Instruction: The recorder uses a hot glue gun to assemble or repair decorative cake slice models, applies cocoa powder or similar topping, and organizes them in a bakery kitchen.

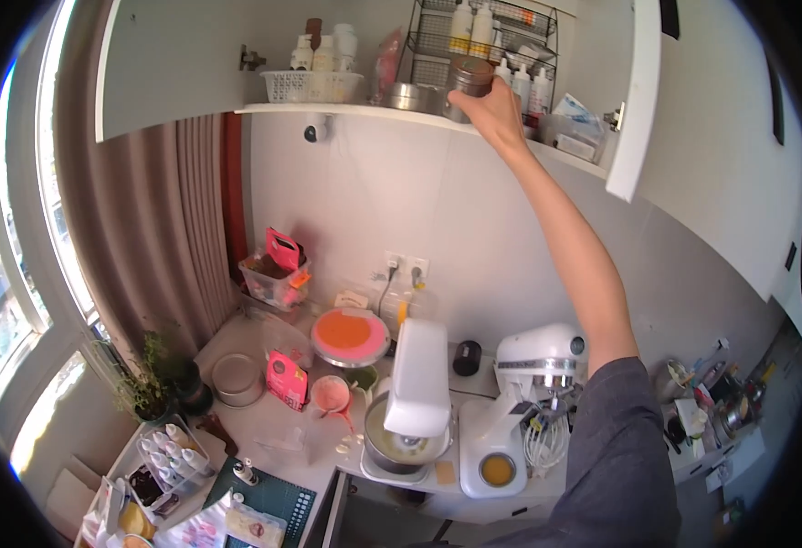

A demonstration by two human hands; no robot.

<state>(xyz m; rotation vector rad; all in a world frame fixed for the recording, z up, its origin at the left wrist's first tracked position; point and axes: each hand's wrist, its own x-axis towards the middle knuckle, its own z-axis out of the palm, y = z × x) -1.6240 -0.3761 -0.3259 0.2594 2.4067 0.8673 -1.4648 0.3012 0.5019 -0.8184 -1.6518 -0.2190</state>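
My right hand [497, 109] is raised to the open wall cabinet, its fingers around a clear jar [468, 79] with a brownish lid at the edge of the shelf [373, 115]. A round metal tin [405, 96] stands left of the jar, and dropper-tipped bottles [521, 88] stand to its right. Behind them is a black wire rack [435, 42] with white bottles. My left hand is out of view. Below, a white stand mixer [418, 377] has its head over a metal bowl [375, 449] holding a pale mixture. A second stand mixer [541, 353] stands beside it.
Two cabinet doors [630, 103] stand open around the shelf. On the counter are a cake turntable [351, 339], a pink bowl [331, 394], a round cake tin [237, 379] and a green cutting mat [291, 496]. A potted plant [147, 390] and a curtain are at the left.
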